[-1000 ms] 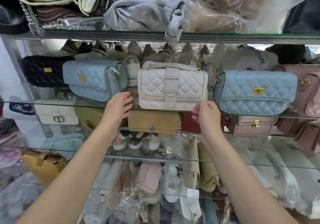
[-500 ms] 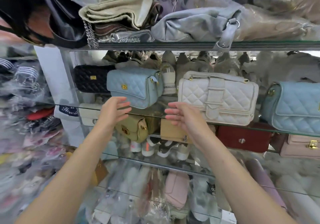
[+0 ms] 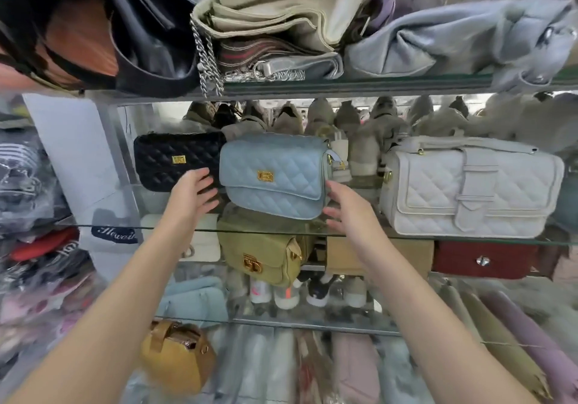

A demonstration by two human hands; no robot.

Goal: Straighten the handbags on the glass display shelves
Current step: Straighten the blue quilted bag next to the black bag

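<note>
The left hand (image 3: pixel 192 195) and right hand (image 3: pixel 347 212) flank the pale-blue quilted leather handbag (image 3: pixel 275 175), grip released, perhaps not touching. It looks light and soft-sided, so hold both ends.

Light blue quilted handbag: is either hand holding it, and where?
Nothing is held. Left hand and right hand flank the light blue quilted handbag, open, fingers spread by its lower sides; contact cannot be told.

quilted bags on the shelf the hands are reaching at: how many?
3. Black quilted bag at the left, light blue quilted bag in the middle, white quilted bag at the right. More may be cut off past the right edge.
</note>
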